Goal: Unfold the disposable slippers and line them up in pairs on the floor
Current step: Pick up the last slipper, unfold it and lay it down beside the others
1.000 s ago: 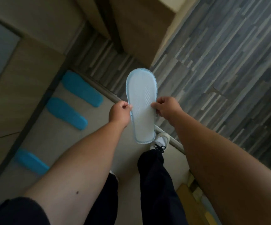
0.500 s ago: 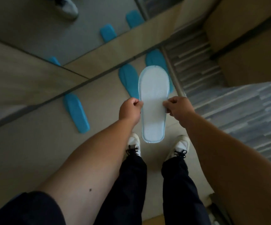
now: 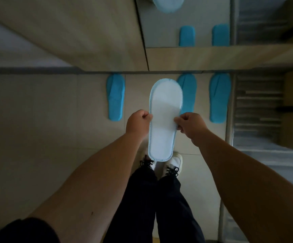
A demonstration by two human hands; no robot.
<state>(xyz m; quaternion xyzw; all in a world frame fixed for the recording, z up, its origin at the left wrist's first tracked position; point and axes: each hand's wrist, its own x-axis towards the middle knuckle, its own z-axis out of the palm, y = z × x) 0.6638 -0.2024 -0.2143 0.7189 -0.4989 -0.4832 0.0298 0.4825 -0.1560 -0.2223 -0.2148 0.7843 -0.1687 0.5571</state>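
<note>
I hold a pale slipper (image 3: 163,120) with a blue stitched rim in the air, its whitish sole side facing me and its toe pointing away. My left hand (image 3: 137,124) pinches its left edge and my right hand (image 3: 190,127) pinches its right edge, both at mid-length. On the beige floor by the wall lie three blue slippers: one alone at the left (image 3: 115,97), one (image 3: 189,92) partly hidden behind the held slipper, and one at the right (image 3: 219,97).
A wooden wall panel (image 3: 89,41) with a mirror (image 3: 159,28) above it reflects the slippers. My white shoes (image 3: 172,163) and dark trousers are below the slipper. A metal floor strip (image 3: 228,130) separates the beige tiles from grey striped flooring (image 3: 259,116) at the right.
The view has swung round so the wall and the three floor slippers now face me squarely. The held slipper stays in both hands, now over the gap between the left and middle slippers.
</note>
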